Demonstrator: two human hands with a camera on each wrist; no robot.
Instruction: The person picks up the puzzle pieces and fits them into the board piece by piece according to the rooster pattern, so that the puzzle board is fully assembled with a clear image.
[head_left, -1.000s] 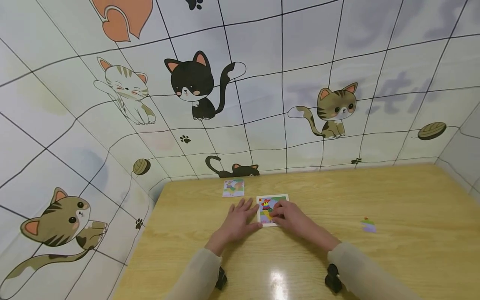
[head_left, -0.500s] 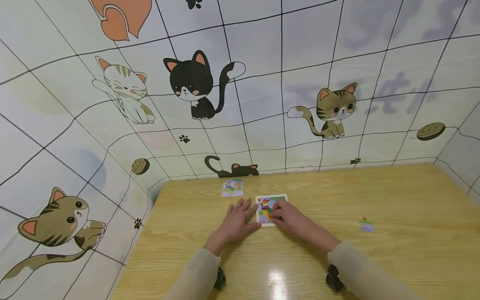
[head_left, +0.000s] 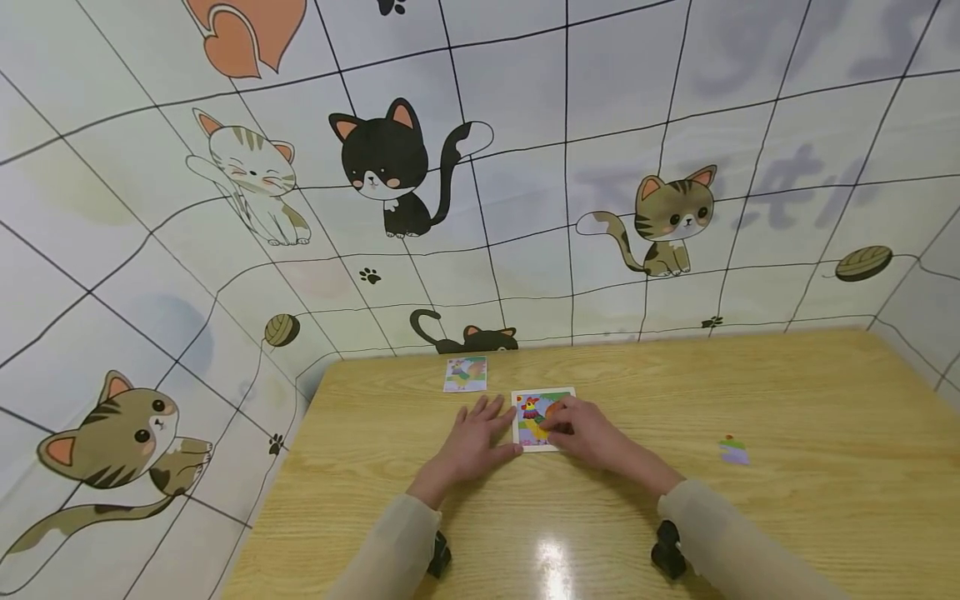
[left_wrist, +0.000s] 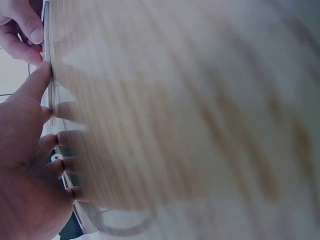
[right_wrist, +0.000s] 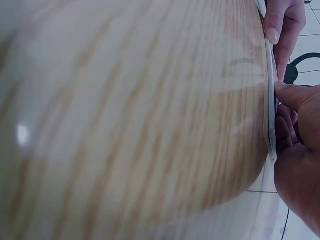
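Note:
A small framed jigsaw puzzle (head_left: 531,432) with a rooster picture and a white border lies flat on the wooden table (head_left: 375,417). My left hand (head_left: 472,442) rests palm down at its left, fingers spread, thumb and index finger touching the frame's edge. Over the right part of the picture is my right hand (head_left: 588,433), its thumb and bent fingers pinching at the surface; the piece there is mostly hidden. In the right wrist view, the right thumb (right_wrist: 292,95) meets the puzzle's edge while the other fingers curl beneath. A loose puzzle piece (head_left: 734,450), green and lilac, lies farther right.
A pale rooster picture card (head_left: 465,375) lies behind the left hand near the table's back edge. Walls (head_left: 525,208) printed with cartoon cats enclose the table at back and sides. Black wrist devices (head_left: 667,550) sit under both sleeves.
The right fingers have shifted slightly at the puzzle, and a bit more orange of the picture shows beside them. My left hand, the card and the loose piece stay in place.

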